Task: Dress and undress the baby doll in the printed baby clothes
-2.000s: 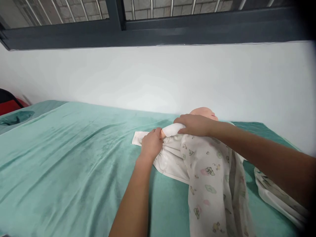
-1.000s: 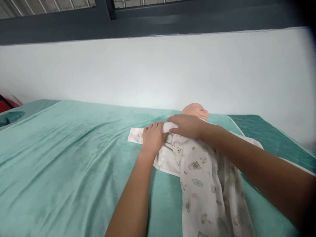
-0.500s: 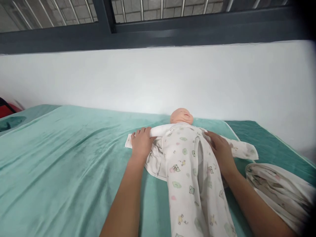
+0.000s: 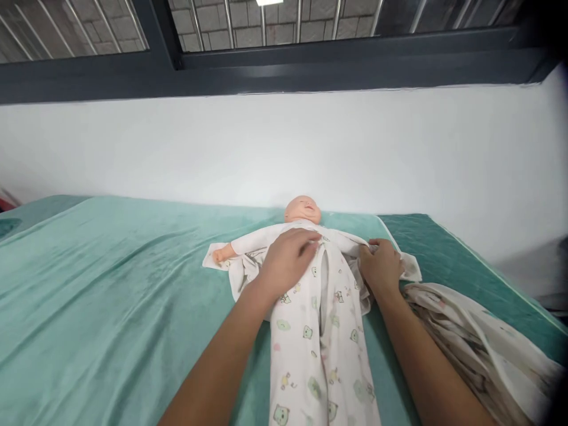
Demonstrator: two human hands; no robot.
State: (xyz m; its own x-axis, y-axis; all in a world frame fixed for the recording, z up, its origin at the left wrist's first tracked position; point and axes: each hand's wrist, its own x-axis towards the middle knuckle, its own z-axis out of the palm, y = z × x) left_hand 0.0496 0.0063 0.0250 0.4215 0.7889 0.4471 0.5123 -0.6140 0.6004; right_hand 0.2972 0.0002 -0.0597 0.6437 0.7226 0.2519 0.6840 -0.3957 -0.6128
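A baby doll (image 4: 303, 209) lies on its back on a teal blanket (image 4: 110, 284), head toward the wall. It wears a white romper (image 4: 310, 331) printed with small animals, open down the front. My left hand (image 4: 286, 260) lies flat on the doll's chest over the left flap, fingers stretched out. My right hand (image 4: 381, 266) is closed on the right flap of the romper beside the doll's side. The doll's arm in a white sleeve (image 4: 235, 247) sticks out to the left, its small hand bare.
A crumpled white printed cloth (image 4: 479, 343) lies on the blanket at the right. A white wall (image 4: 284, 148) runs behind the bed, with a dark-framed barred window (image 4: 266, 53) above it. The bed's right edge drops off near the wall.
My left hand left the doll's sleeve and moved right onto its chest. My right hand shifted up and closed on the romper's right flap. The doll's bare hand now shows at the left.
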